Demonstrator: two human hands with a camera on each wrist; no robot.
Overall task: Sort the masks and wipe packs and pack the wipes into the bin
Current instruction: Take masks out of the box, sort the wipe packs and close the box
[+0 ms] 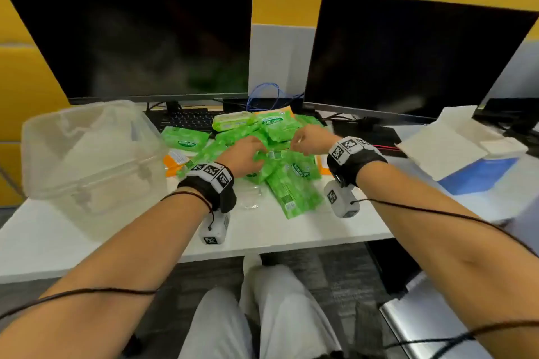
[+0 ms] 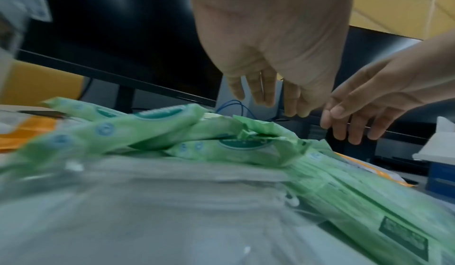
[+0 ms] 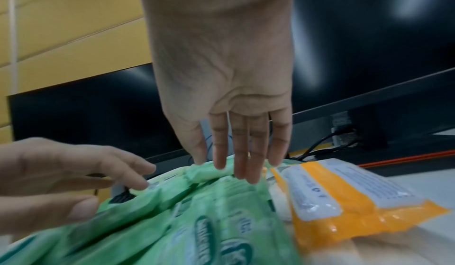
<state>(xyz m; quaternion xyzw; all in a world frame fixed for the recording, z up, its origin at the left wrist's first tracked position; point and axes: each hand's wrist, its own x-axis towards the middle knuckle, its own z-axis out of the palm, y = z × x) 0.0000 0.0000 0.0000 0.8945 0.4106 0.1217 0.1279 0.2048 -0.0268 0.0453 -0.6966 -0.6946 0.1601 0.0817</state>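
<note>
A heap of green wipe packs (image 1: 291, 183) lies mid-desk, with orange-and-white mask packs (image 1: 175, 159) poking out from under its left and right sides. My left hand (image 1: 242, 154) reaches over the heap's left half, fingers loosely spread, holding nothing (image 2: 268, 98). My right hand (image 1: 306, 140) hovers over the far side with straight fingers; in the right wrist view its fingertips (image 3: 246, 172) touch a green pack (image 3: 197, 210). One orange mask pack (image 3: 344, 197) lies just right of that hand. The clear plastic bin (image 1: 87, 160) stands to the left.
Two dark monitors (image 1: 145, 38) stand behind the heap, with a keyboard (image 1: 189, 119) and a blue cable (image 1: 265, 93) between them. White boxes and a blue box (image 1: 466, 154) sit at the right. A clear plastic packet (image 1: 250, 198) lies near the desk's front edge.
</note>
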